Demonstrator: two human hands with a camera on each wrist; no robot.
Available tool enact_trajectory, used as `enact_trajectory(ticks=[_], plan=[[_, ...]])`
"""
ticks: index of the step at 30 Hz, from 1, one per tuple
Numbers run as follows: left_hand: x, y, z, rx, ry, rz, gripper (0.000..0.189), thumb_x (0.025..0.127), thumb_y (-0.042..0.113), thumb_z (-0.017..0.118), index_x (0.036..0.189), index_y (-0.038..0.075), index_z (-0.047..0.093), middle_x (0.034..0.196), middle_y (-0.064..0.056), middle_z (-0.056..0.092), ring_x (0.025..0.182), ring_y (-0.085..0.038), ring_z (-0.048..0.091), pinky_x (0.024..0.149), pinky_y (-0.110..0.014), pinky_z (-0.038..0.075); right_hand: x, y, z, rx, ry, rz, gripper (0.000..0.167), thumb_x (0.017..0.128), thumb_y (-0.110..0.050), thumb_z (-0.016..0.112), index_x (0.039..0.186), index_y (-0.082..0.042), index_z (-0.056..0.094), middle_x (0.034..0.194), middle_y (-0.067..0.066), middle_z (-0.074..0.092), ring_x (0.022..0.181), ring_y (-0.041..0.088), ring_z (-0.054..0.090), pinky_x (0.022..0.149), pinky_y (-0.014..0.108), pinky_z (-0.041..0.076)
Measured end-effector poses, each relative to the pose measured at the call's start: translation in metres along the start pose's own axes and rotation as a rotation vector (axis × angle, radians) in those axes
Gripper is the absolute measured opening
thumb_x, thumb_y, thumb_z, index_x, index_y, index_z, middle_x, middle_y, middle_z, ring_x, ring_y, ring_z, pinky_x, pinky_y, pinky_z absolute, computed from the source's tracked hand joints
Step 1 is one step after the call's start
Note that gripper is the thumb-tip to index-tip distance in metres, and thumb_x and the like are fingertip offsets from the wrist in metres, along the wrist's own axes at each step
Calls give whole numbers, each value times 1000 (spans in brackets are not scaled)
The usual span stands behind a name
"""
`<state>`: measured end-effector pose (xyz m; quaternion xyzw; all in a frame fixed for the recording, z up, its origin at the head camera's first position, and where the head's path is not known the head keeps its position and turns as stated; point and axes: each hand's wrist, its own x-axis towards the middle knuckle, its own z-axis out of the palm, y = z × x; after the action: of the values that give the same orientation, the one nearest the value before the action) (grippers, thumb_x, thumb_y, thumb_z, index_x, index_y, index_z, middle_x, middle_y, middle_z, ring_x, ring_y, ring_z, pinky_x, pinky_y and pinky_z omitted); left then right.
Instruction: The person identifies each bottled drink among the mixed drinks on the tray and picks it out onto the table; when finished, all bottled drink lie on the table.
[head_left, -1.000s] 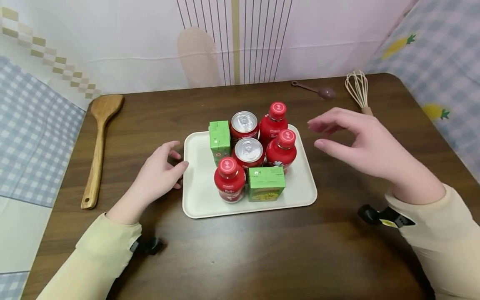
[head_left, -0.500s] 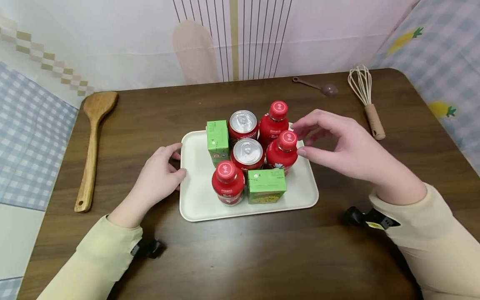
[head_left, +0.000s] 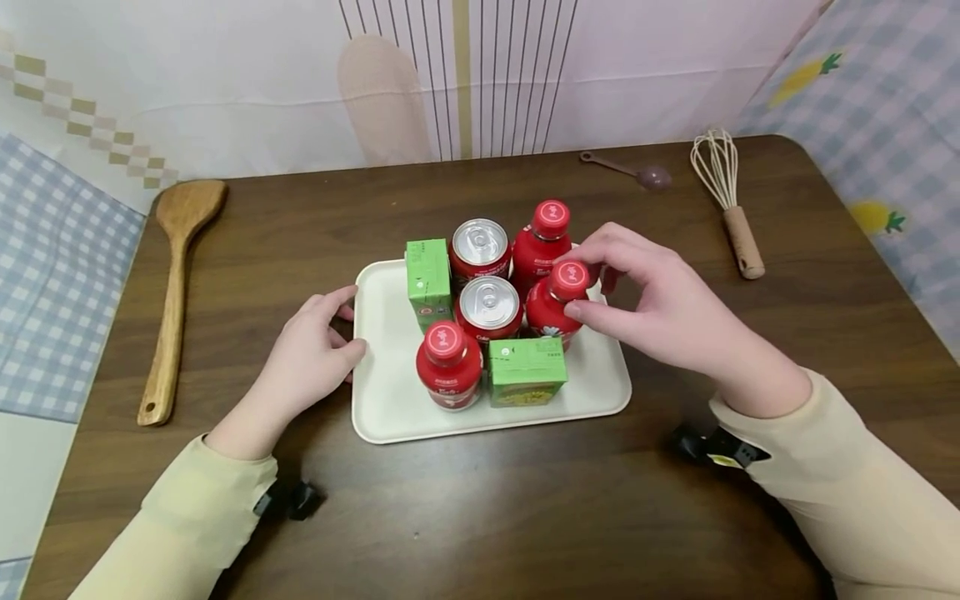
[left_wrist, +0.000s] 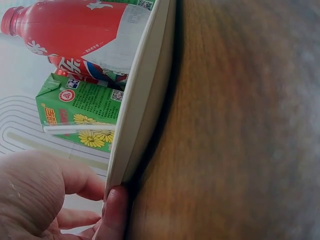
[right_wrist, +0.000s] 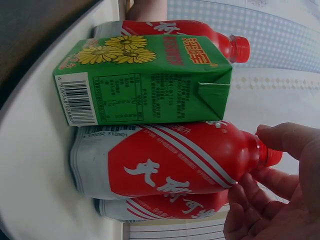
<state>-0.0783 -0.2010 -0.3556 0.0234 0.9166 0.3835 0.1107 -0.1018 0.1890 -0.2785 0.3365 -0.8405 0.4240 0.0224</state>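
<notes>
My left hand (head_left: 311, 358) is at the left rim of a cream tray (head_left: 386, 417). In the left wrist view, its thumb lies at the rim and a finger presses the outer wall. My right hand (head_left: 652, 300) has thumb and fingers around the neck of a red cola bottle (head_left: 546, 310) at the tray's right; the right wrist view shows them just below its cap. Another red bottle (head_left: 536, 254) stands behind it, and a third (head_left: 448, 371) at the front. Two silver-topped soda cans (head_left: 489, 304) and two green drink cartons (head_left: 527, 371) share the tray.
A wooden spatula (head_left: 176, 292) lies on the brown table (head_left: 450, 517) at the left. A small brownish measuring spoon (head_left: 630, 171) and a whisk (head_left: 726, 200) lie at the back right. A printed cloth (head_left: 262, 75) hangs behind the table.
My right hand has moved left from beside the tray to the right-hand bottle's neck. My left hand has come in against the tray's rim. The drinks stay in place.
</notes>
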Motion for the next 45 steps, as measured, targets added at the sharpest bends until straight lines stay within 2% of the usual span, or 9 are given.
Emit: enact_trajectory(ticks=[9,14,17,22,30,35,45], plan=[[0,-3,5,-5,10,5,69,89,4,59,155,1,41,124,-17,51,69,-19,69,57,-30,61,-3,8,5,55,-29,88,30,86,-1,79,112,-15,76,101,-7,58,84,16,53,61,26,45],[1,-4,7,-12,18,11,69,89,3,59,155,0,41,124,-17,52,68,-20,69,56,-30,61,-4,11,6,104,-23,95,29,86,0,78,111,-12,76,100,-5,59,84,16,53,61,27,45],[1,-4,7,-13,22,16,68,89,4,59,155,0,41,124,-17,52,69,-20,69,55,-30,61,-3,11,7,102,3,108,26,85,-2,80,108,-14,76,99,-5,59,83,17,54,61,27,45],[2,-3,6,-12,25,21,68,89,4,60,154,0,41,124,-18,52,69,-20,69,55,-30,62,-2,10,9,83,31,129,29,85,-4,82,111,-16,75,98,-6,60,83,17,54,63,25,46],[0,-3,5,-24,17,5,68,89,4,59,155,1,42,125,-17,52,71,-21,69,56,-30,62,-3,10,11,114,23,122,38,86,-1,78,121,-14,73,99,-4,57,85,16,51,64,27,45],[-2,-3,2,-28,11,0,68,90,4,59,156,2,41,126,-17,51,71,-21,69,56,-30,62,-2,11,12,156,26,115,34,86,3,76,117,-10,73,98,-1,56,85,18,50,65,29,45],[-1,-2,0,-19,7,7,68,90,3,58,156,2,41,125,-17,51,70,-20,69,55,-30,62,0,7,15,82,47,213,29,86,-10,82,112,-16,70,100,-8,61,85,17,54,65,26,47]])
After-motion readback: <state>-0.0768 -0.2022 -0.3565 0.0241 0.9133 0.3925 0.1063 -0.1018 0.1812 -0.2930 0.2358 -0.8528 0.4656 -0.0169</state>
